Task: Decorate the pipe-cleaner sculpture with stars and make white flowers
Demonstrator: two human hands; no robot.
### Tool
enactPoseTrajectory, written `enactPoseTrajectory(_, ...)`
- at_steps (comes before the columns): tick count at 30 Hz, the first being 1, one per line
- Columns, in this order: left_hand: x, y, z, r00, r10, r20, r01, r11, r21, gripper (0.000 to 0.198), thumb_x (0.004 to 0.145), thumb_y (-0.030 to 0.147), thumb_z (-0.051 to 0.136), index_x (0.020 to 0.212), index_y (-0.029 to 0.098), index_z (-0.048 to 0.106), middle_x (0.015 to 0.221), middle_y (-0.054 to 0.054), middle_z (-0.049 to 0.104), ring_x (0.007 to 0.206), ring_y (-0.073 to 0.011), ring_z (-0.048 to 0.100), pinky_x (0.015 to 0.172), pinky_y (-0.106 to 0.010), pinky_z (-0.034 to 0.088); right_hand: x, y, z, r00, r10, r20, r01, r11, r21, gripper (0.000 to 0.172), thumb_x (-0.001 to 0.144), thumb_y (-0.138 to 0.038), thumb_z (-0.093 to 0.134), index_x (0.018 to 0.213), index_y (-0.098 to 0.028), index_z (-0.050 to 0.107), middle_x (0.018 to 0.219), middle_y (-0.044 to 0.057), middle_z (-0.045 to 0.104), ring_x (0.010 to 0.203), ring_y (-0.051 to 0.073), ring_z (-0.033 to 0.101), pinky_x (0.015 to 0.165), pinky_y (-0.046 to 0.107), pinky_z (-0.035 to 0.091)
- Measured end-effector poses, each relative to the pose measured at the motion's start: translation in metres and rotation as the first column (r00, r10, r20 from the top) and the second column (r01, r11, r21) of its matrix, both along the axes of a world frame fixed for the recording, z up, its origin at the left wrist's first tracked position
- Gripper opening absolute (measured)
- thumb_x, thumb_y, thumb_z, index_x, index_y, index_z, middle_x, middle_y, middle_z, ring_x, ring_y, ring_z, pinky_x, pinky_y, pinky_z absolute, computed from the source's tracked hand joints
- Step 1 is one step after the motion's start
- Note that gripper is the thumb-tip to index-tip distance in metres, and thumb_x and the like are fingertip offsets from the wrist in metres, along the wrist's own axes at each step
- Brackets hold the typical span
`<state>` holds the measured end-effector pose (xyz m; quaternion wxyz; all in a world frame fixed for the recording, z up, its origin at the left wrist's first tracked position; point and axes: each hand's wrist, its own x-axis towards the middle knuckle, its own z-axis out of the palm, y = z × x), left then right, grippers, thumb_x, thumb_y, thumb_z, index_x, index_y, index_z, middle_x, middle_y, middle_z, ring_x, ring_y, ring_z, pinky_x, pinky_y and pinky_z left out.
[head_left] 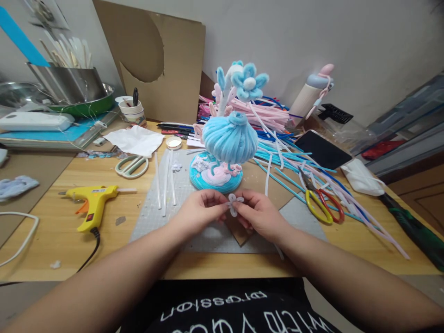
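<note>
Between my two hands, in front of the blue lamp-like craft piece, is a small white flower [232, 210] with looped petals. My left hand [207, 206] pinches its left side, and my right hand [255, 211] pinches its right side with thumb and fingers. Just beyond my hands stands the craft piece [230, 138], with a pleated blue shade, a blue fuzzy flower on top and a round blue and pink base. Under my hands lie a grey cutting mat [204, 238] and a piece of brown cardboard [240, 233].
A yellow glue gun [95, 201] and green-handled scissors [132, 167] lie left, near glue sticks [165, 185]. Red-and-yellow-handled scissors [321, 201], fuzzy stems [360, 208] and a dark phone [323, 149] are right. A bottle [307, 99] stands behind.
</note>
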<state>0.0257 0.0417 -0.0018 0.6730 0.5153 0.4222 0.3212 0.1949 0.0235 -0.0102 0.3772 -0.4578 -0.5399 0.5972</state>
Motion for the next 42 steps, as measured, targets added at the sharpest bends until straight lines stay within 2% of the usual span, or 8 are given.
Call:
enactPoseTrajectory(4,-0.0010,0.0008,-0.0019,0.998,-0.055,-0.028,0.054,0.998,-0.040,0.020,0.070,0.030,0.067,0.072,0.014,0.057,0.052,0.003,0.057,0.046,-0.0088,0.052,0.050,-0.022,0.043,0.0004,0.0001,-0.0021,1.000,0.007,0.024,-0.006,1.000,-0.024,0.017,0.084,-0.035,0.053,0.079,-0.019,0.052,0.045,-0.009,0.045,0.034,0.006,0.037,0.032,0.016,0.027)
enactPoseTrajectory(10,-0.0009,0.0015,-0.0022,0.999,0.013,0.048,-0.013,1.000,0.011,0.024,0.073,0.035,0.066,0.067,0.014,0.055,0.052,0.004,0.055,0.047,-0.0075,0.050,0.050,-0.021,0.041,-0.0008,-0.0009,0.0003,0.998,0.054,0.019,-0.053,0.997,-0.050,0.017,0.081,-0.033,0.054,0.072,-0.019,0.052,0.045,-0.008,0.046,0.036,0.006,0.040,0.034,0.016,0.030)
enactPoseTrajectory(16,-0.0007,0.0012,-0.0045,0.997,-0.041,0.070,0.040,0.999,0.007,0.026,0.071,0.036,0.068,0.070,0.013,0.056,0.055,0.003,0.056,0.049,-0.0081,0.051,0.049,-0.021,0.042,-0.0031,-0.0031,0.0029,0.999,-0.029,-0.017,0.027,0.993,-0.111,0.017,0.078,-0.036,0.057,0.076,-0.020,0.052,0.048,-0.008,0.050,0.037,0.007,0.045,0.033,0.016,0.031)
enactPoseTrajectory(20,0.0004,0.0004,-0.0057,0.993,-0.049,0.112,0.052,0.998,-0.030,0.026,0.067,0.033,0.072,0.073,0.013,0.056,0.063,0.001,0.060,0.054,-0.0087,0.055,0.055,-0.023,0.045,-0.0036,-0.0031,0.0029,0.998,-0.060,0.006,0.060,0.996,-0.064,0.016,0.076,-0.034,0.058,0.078,-0.019,0.052,0.049,-0.008,0.051,0.037,0.007,0.045,0.034,0.015,0.032)
enactPoseTrajectory(28,0.0024,-0.0005,-0.0083,0.994,-0.074,0.079,0.074,0.997,0.007,0.022,0.071,0.031,0.069,0.073,0.012,0.057,0.063,0.001,0.061,0.056,-0.0093,0.057,0.058,-0.023,0.044,-0.0047,-0.0043,0.0037,0.994,-0.076,0.078,0.077,0.997,-0.002,0.008,0.074,-0.025,0.055,0.076,-0.018,0.051,0.055,-0.007,0.051,0.039,0.006,0.048,0.035,0.015,0.037)
enactPoseTrajectory(38,0.0030,-0.0019,-0.0072,0.988,-0.093,0.126,0.095,0.996,-0.003,0.021,0.072,0.030,0.069,0.074,0.012,0.059,0.065,-0.001,0.062,0.061,-0.0108,0.059,0.061,-0.024,0.046,-0.0070,-0.0054,0.0034,0.996,-0.084,0.021,0.085,0.996,-0.025,0.011,0.076,-0.026,0.058,0.074,-0.018,0.051,0.056,-0.007,0.052,0.039,0.004,0.046,0.035,0.014,0.035)
enactPoseTrajectory(42,0.0027,-0.0013,-0.0075,0.985,-0.010,0.175,0.006,1.000,0.020,0.023,0.073,0.031,0.070,0.074,0.013,0.056,0.066,0.000,0.063,0.061,-0.0105,0.059,0.062,-0.024,0.047,-0.0035,-0.0013,0.0009,0.987,-0.045,-0.153,0.025,0.992,-0.126,0.016,0.080,-0.034,0.058,0.083,-0.020,0.051,0.058,-0.006,0.055,0.041,0.007,0.050,0.034,0.015,0.037)
